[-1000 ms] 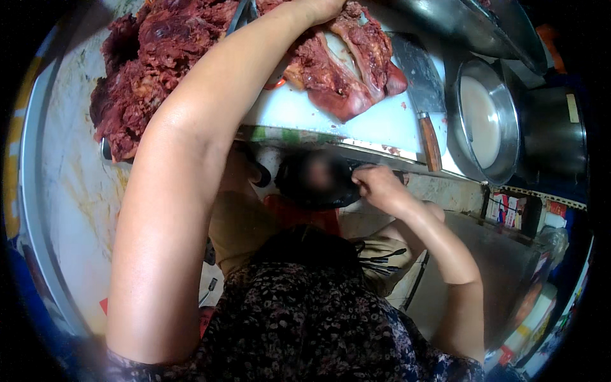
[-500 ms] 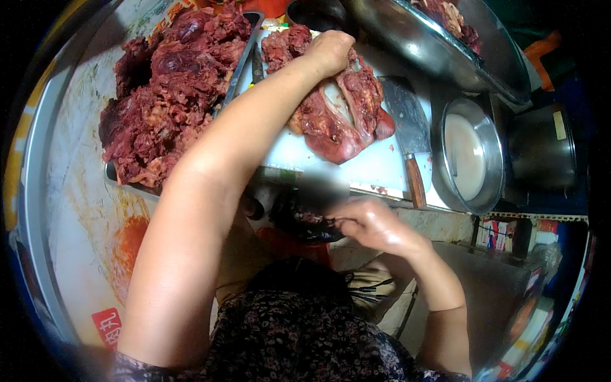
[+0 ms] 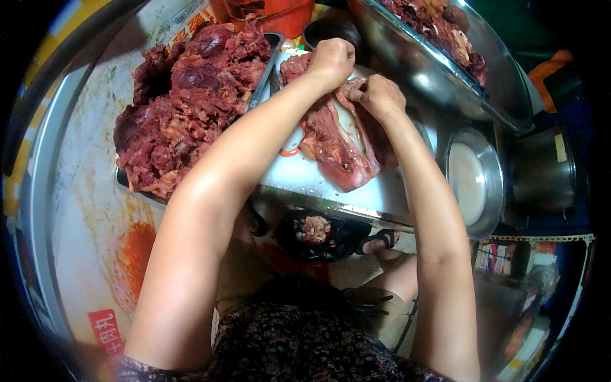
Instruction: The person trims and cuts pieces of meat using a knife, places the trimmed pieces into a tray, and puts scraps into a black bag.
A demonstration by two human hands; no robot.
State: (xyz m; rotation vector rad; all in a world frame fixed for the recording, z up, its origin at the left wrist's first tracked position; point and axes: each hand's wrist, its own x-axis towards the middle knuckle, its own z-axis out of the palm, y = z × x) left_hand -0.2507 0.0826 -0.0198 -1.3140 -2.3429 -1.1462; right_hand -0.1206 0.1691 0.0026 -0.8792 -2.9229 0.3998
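A large piece of dark red meat [image 3: 334, 149] lies on a white cutting board [image 3: 277, 172], its pale strip showing along the middle. My left hand [image 3: 334, 62] is closed at the far end of the meat; what its fingers grip is mostly hidden by the hand. My right hand [image 3: 380, 97] pinches the meat's upper right edge. An orange-red loop [image 3: 291, 152] shows on the board left of the meat. The cleaver seen earlier on the right is largely covered by my right forearm.
On the left, a metal tray [image 3: 275, 54] is heaped with meat chunks [image 3: 191, 102]. A big steel basin [image 3: 439, 76] with more meat stands far right, near a bowl [image 3: 496, 197] of cloudy liquid. Below the board, a black bag [image 3: 347, 239] holds scraps [image 3: 314, 229].
My right hand has risen from above the black bag to the meat and taken hold of its edge. My left hand stays at the far end. The whole view has shifted slightly.
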